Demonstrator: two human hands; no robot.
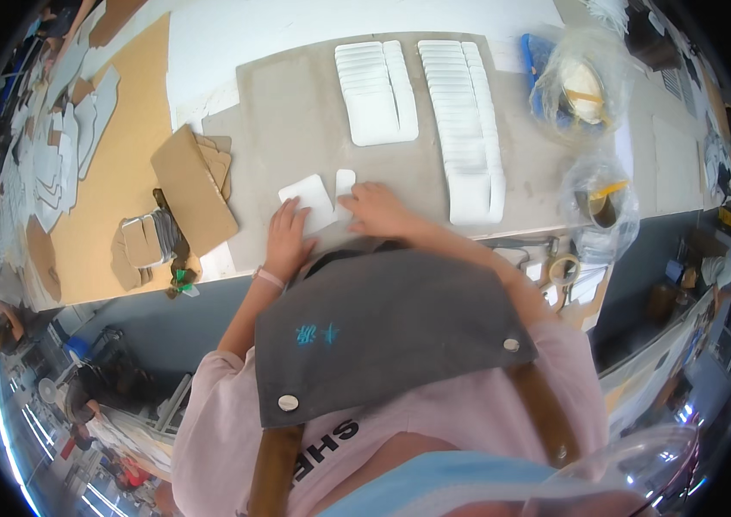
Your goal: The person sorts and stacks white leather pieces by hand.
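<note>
A white, nearly square flat piece [311, 192] lies at a slant on the grey board [288, 116]. The fingertips of my left hand [288, 234] rest on its near left part, with the thumb apart. Just to its right is a narrow white strip [345, 181] with rounded corners. My right hand [379, 210] touches this strip's near right side; its curled fingers partly cover the near end, so any grip is hidden. Farther off, overlapping white pieces form a shorter double row [372, 119] and a longer double row [465, 142] to the right.
Left of the board lean a brown cardboard sheet [194, 194] and a bundle of cut pieces [142, 240]. At right stand a plastic-wrapped bowl [582, 90] and a plastic-lined cup [601, 207]. An open drawer [588, 310] below holds a tape roll [563, 269].
</note>
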